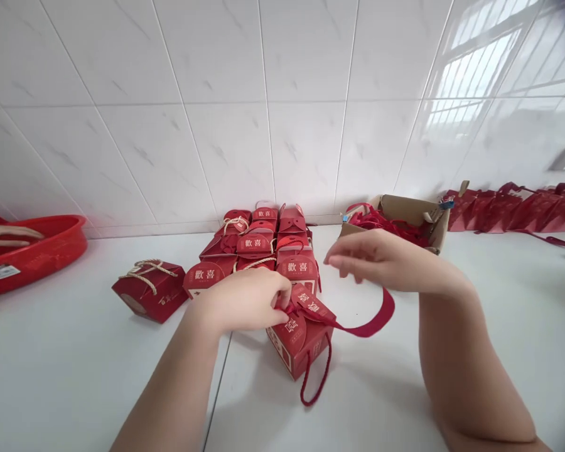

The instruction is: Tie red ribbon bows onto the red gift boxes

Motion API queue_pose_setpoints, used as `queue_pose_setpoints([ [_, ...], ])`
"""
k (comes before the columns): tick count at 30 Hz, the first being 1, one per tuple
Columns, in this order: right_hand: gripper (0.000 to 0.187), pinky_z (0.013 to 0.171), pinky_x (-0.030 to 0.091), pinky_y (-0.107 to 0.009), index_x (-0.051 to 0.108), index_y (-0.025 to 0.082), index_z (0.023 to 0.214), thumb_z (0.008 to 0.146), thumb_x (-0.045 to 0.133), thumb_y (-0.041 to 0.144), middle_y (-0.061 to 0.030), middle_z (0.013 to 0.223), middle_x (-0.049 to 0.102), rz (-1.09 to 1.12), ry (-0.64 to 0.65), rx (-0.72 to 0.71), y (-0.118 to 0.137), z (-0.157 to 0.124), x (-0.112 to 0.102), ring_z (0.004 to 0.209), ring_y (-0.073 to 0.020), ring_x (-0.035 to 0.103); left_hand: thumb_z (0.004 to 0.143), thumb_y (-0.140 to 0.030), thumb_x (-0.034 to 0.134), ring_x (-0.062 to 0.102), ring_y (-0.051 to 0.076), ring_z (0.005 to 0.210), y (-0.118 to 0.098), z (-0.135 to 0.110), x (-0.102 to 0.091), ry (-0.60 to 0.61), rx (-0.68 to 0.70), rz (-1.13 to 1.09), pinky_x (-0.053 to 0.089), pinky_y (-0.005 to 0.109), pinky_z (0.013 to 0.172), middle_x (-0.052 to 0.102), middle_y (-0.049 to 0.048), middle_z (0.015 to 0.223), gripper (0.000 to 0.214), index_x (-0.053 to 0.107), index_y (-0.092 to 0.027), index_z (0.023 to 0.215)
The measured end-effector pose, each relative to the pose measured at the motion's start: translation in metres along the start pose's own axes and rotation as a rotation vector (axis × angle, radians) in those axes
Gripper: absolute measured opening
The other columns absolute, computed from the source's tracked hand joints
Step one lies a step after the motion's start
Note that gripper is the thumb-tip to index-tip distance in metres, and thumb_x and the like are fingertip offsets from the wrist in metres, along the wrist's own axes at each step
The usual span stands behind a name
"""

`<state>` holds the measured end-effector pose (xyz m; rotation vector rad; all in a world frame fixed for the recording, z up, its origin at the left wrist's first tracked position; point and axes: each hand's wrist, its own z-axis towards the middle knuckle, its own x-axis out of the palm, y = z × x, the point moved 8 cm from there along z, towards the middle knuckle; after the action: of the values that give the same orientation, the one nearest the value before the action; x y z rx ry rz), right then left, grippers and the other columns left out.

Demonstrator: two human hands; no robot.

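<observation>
A small red gift box (297,339) with gold characters stands on the white table in front of me, a red cord handle hanging from its front. My left hand (245,300) is closed on the top of the box, pinching where a red ribbon (367,323) is attached. My right hand (376,258) is raised to the right of the box, fingers pinched on the far end of that ribbon, which curves loosely between both hands.
Several finished red boxes (263,245) are stacked against the tiled wall, one lying apart (149,290) at the left. A cardboard box of red ribbons (400,216) sits behind my right hand. Flat red boxes (513,207) line the right. Another person's hand (4,234) rests in a red basin (32,257).
</observation>
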<state>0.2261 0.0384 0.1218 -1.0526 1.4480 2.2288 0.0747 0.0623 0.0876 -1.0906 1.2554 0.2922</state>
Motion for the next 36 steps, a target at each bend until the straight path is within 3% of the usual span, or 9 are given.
queue_pose_setpoints([
  [3,0.019,0.061,0.043,-0.026,0.071,0.023,0.091,0.083,0.055,0.024,-0.0032,0.088,0.069,-0.19,0.235,-0.062,-0.01,0.011,0.028,0.074,-0.0158,0.06,0.054,-0.014,0.058,0.036,0.012,0.036,0.007,0.012,0.015,0.036,-0.048,-0.001,0.018,0.026,0.037,0.049,-0.0009,0.045,0.014,0.054,-0.022,0.044],
  [5,0.022,0.062,0.042,-0.026,0.071,0.023,0.092,0.079,0.054,0.016,-0.003,0.089,0.069,-0.23,0.346,-0.073,-0.016,0.02,0.048,0.076,-0.0161,0.06,0.052,-0.013,0.058,0.03,0.011,0.032,0.008,0.017,0.02,0.015,-0.061,-0.049,0.017,0.027,0.038,0.043,-0.0017,0.039,0.018,0.048,-0.022,0.039],
  [8,0.023,0.06,0.042,-0.024,0.068,0.02,0.086,0.074,0.052,0.009,-0.0024,0.084,0.068,-0.218,0.46,-0.073,-0.019,0.031,0.074,0.072,-0.0145,0.059,0.051,-0.013,0.059,0.022,0.009,0.027,0.007,0.017,0.023,-0.009,-0.084,-0.102,0.018,0.028,0.04,0.034,-0.0035,0.033,0.029,0.038,-0.022,0.033],
  [11,0.022,0.058,0.041,-0.023,0.063,0.018,0.084,0.071,0.049,0.007,-0.0019,0.084,0.067,-0.162,0.532,-0.089,-0.02,0.034,0.089,0.07,-0.0129,0.058,0.053,-0.014,0.06,0.025,0.01,0.026,0.007,0.015,0.023,-0.047,-0.124,-0.082,0.021,0.03,0.041,0.034,-0.0029,0.032,0.033,0.034,-0.022,0.033],
  [18,0.018,0.053,0.04,-0.021,0.059,0.017,0.083,0.069,0.05,0.01,-0.0008,0.081,0.066,-0.173,0.558,-0.036,-0.025,0.031,0.087,0.068,-0.0126,0.058,0.05,-0.005,0.051,0.03,0.014,0.034,-0.006,0.016,0.03,-0.083,-0.18,0.067,0.023,0.031,0.049,0.028,-0.003,0.036,0.037,0.022,-0.022,0.037],
  [22,0.02,0.053,0.04,-0.02,0.059,0.018,0.085,0.069,0.051,0.011,-0.0007,0.081,0.065,-0.184,0.564,-0.034,-0.023,0.029,0.086,0.068,-0.0125,0.058,0.048,-0.004,0.049,0.024,0.011,0.034,-0.008,0.017,0.031,-0.078,-0.169,0.104,0.019,0.03,0.048,0.023,-0.0048,0.037,0.036,0.02,-0.022,0.038],
  [25,0.022,0.054,0.041,-0.02,0.06,0.018,0.09,0.069,0.054,0.013,-0.0012,0.082,0.065,-0.169,0.562,-0.001,-0.026,0.029,0.084,0.07,-0.0129,0.058,0.049,-0.005,0.048,0.018,0.008,0.035,-0.001,0.017,0.034,0.005,-0.174,0.095,0.014,0.029,0.045,0.022,-0.0052,0.041,0.033,0.02,-0.022,0.043],
  [30,0.024,0.056,0.042,-0.02,0.059,0.02,0.093,0.068,0.059,0.019,-0.0004,0.085,0.066,-0.131,0.651,0.015,-0.028,0.022,0.087,0.072,-0.0131,0.059,0.057,-0.01,0.048,0.02,0.008,0.04,0.012,0.013,0.039,0.245,-0.192,0.186,0.012,0.029,0.043,0.031,-0.003,0.05,0.022,0.029,-0.02,0.051],
  [36,0.022,0.056,0.042,-0.021,0.063,0.019,0.094,0.073,0.055,0.02,-0.0009,0.082,0.067,-0.142,0.624,-0.041,-0.021,0.023,0.091,0.069,-0.0127,0.058,0.062,-0.014,0.047,0.026,0.009,0.043,0.014,0.009,0.034,0.307,-0.168,0.247,0.014,0.028,0.041,0.037,-0.002,0.054,0.013,0.036,-0.019,0.058],
])
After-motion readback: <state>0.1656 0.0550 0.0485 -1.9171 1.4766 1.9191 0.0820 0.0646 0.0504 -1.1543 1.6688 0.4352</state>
